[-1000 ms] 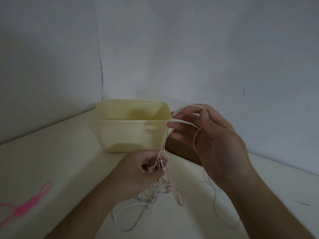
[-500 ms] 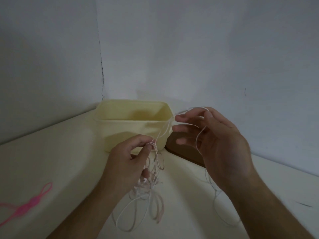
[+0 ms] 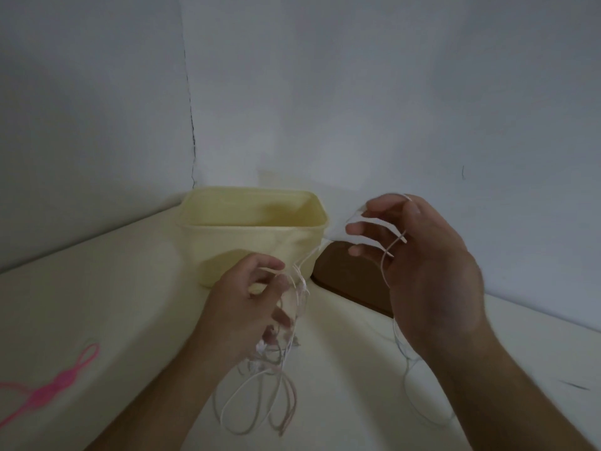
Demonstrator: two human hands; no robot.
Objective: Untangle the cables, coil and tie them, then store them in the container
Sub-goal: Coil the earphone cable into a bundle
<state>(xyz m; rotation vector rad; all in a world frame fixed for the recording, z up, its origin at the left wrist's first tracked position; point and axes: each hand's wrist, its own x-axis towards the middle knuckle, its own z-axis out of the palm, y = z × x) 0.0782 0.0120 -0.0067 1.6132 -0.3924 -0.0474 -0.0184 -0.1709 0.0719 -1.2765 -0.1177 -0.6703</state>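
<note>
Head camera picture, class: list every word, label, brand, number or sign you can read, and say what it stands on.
None can be read.
The yellow tub has plain walls with no print or label in view.
The pink tie carries no lettering.
The white cable, held by the left hand and right hand, shows no markings.
The wall bears only small dark marks, not writing.

You are looking at a cream desk [image 3: 97,304] sitting against grey walls [image 3: 390,92], with a dark brown gap [image 3: 344,271] showing near its far edge.
</note>
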